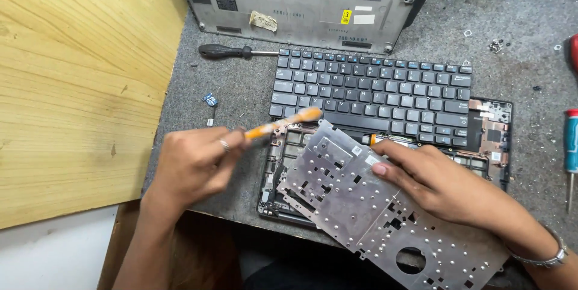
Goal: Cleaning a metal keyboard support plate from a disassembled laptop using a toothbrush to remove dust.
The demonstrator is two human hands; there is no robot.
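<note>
Gripping an orange-handled tool, the left hand hovers while the right hand presses open fingers on a perforated silver metal plate over the black laptop chassis.

Orange-handled tool motion-blurred at its tip, perforated silver metal plate cut off below, grey laptop base cover cropped at top, blue-handled screwdriver clipped at right edge

Left hand grips orange tool; right hand presses metal keyboard plate on laptop chassis, black keyboard loose behind.
</note>
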